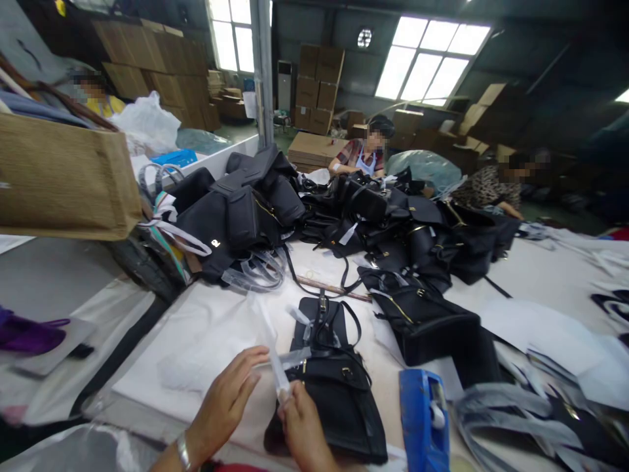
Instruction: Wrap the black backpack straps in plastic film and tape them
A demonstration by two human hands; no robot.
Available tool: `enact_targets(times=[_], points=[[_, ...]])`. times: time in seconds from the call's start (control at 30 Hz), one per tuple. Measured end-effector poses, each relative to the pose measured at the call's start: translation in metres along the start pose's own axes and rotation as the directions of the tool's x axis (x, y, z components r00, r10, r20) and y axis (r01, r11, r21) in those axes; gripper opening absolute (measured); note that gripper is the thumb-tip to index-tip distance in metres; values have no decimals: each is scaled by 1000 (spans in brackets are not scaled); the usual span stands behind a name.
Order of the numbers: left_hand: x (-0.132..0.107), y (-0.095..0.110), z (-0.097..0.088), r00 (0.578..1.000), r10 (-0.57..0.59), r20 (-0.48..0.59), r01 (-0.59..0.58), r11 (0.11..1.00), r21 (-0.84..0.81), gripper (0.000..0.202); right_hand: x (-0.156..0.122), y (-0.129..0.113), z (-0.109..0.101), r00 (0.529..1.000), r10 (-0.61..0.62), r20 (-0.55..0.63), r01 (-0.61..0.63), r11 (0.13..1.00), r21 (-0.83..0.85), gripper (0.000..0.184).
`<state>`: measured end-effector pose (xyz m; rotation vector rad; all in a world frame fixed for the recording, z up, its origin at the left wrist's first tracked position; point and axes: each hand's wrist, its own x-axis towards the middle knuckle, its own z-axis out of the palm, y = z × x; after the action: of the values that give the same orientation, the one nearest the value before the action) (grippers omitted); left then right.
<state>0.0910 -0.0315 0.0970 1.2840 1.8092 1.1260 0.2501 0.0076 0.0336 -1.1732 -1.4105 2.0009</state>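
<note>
Left hand, right hand on clear strip over black bag

Hidden and cropped items.
The right hand covers the near corner of the black bag and the lower end of the clear strip; the bottom edge crops the tape dispenser; the left edge crops the cardboard box.

A bag lies on the table nearest the person. A strip is pinched between the left hand and the right hand at its near left corner. A tape dispenser sits just right of it. Behind (toward two people) spreads a pile of bags. A box stands far left.
</note>
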Motion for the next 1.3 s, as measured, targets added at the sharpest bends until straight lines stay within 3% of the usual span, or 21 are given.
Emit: enact_targets(times=[0.03,0.1,0.17,0.2,0.27,0.33,0.4,0.47,0.57,0.7,0.8,0.93,1.0,1.1,1.2,1.3], points=[[12,3,0,990,106,97,-108,994,22,28,-4,0,-1,1000,-17,22,18,1000,-9,41],[25,2,3,911,253,325,-288,955,64,24,-15,0,-5,993,-2,121,3,1000,-8,41],[21,-10,5,829,259,496,-375,915,150,26,-28,-2,-14,961,51,271,-52,999,-6,41],[14,-18,6,818,213,535,-377,900,218,29,-33,-4,-21,944,80,321,-80,997,-12,39],[-6,-32,6,855,69,514,-298,876,379,35,-40,-9,-34,937,118,329,-104,993,-60,32],[-25,-41,6,900,-79,428,-163,850,501,39,-42,-15,-44,962,103,255,-66,987,-148,28],[-37,-43,5,922,-180,344,-40,837,546,42,-41,-19,-47,981,71,181,-28,972,-231,43],[-44,-40,4,935,-223,275,46,848,528,41,-39,-21,-45,988,75,133,-42,972,-233,43],[-51,-40,2,951,-255,175,142,863,485,36,-34,-20,-44,984,134,120,-121,987,-106,24],[-61,-46,1,941,-316,121,235,867,440,30,-28,-18,-50,989,142,47,-140,989,-46,32],[-55,-41,5,927,-331,175,271,915,299,24,-26,-23,-53,996,86,-35,-92,974,-209,31],[-29,-20,22,879,-258,401,306,950,-60,37,-25,-32,-46,993,-99,68,119,879,-462,26],[-18,-15,34,828,-223,515,386,892,-235,23,-24,-32,-42,982,-149,111,186,812,-553,25],[-9,-19,51,789,-218,574,515,745,-425,17,-17,-28,-43,979,-162,124,203,740,-641,28],[-4,-32,58,770,-314,555,578,712,-399,23,0,-28,-56,976,-126,175,214,660,-720,32],[4,-41,55,782,-373,499,561,770,-305,27,25,-30,-81,980,-173,101,173,477,-862,25]])
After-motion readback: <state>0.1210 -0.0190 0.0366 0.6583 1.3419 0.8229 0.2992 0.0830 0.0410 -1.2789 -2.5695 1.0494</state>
